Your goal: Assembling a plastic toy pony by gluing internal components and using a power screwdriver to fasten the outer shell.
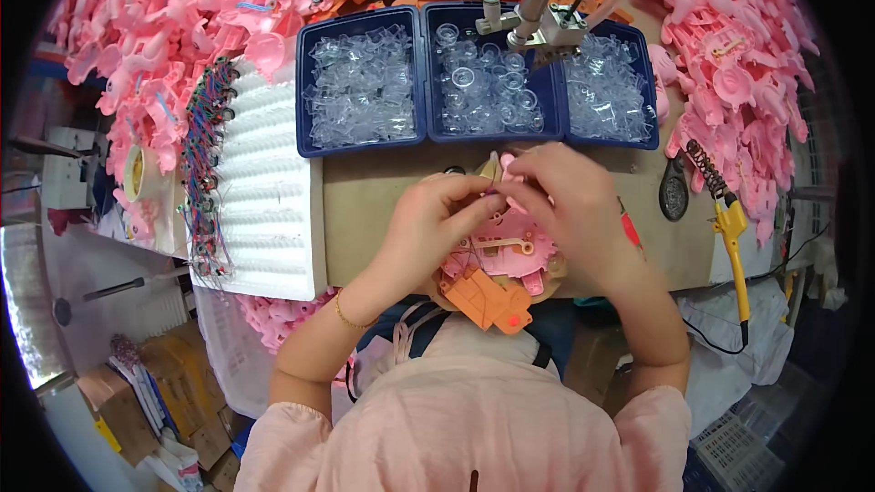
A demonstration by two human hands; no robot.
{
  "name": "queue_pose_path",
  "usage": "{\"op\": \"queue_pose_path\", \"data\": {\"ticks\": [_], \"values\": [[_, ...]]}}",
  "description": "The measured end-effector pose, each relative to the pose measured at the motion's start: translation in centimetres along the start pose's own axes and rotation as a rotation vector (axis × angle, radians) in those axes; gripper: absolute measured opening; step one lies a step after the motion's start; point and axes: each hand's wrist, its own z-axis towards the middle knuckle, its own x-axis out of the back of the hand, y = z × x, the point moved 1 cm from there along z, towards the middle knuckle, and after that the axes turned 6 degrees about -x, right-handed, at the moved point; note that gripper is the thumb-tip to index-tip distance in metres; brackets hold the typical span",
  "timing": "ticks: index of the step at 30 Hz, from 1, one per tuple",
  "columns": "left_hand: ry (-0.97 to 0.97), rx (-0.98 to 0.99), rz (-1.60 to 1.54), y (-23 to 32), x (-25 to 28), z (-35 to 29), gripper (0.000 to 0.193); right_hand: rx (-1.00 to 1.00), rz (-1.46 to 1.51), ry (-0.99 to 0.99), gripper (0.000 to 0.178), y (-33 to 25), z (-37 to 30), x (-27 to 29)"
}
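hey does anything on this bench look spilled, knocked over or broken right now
Nothing stands out. The clear parts sit inside the three blue trays, the pink shells are heaped but stay on the bench, and the yellow soldering iron lies flat at the right. Both hands, left hand and right hand, hold a pink assembly.

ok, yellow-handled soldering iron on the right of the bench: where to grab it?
Grip the yellow-handled soldering iron by its straight yellow handle, coming from the right hand side. The coiled metal end points away toward the trays; the cord trails near, so the mid-handle is bare.
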Motion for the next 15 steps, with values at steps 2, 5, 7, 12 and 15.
{"op": "queue_pose_path", "data": {"ticks": [2,5,7,12,15], "values": [[-0.01,-0.021,-0.044,-0.4,0.2,0.0,0.023,0.056,-0.001,0.076,0.01,-0.4,-1.8,-0.6],[-0.035,0.128,-0.357,-0.5,0.3,-0.3,0.02,-0.104,0.239,0.123,0.01,-0.6,-4.5,-1.1],[0.052,0.205,-0.599,-0.5,0.3,-0.6,0.018,-0.34,0.509,0.104,0.013,-0.1,-5.9,-1.7],[0.168,0.07,-0.365,-2.0,0.6,-1.0,0.018,-0.362,0.623,-0.196,0.02,-0.2,-7.1,0.8],[0.174,-0.028,-0.239,-1.7,0.0,-1.2,0.021,-0.342,0.648,-0.305,0.017,-0.3,-7.9,1.1]]}}
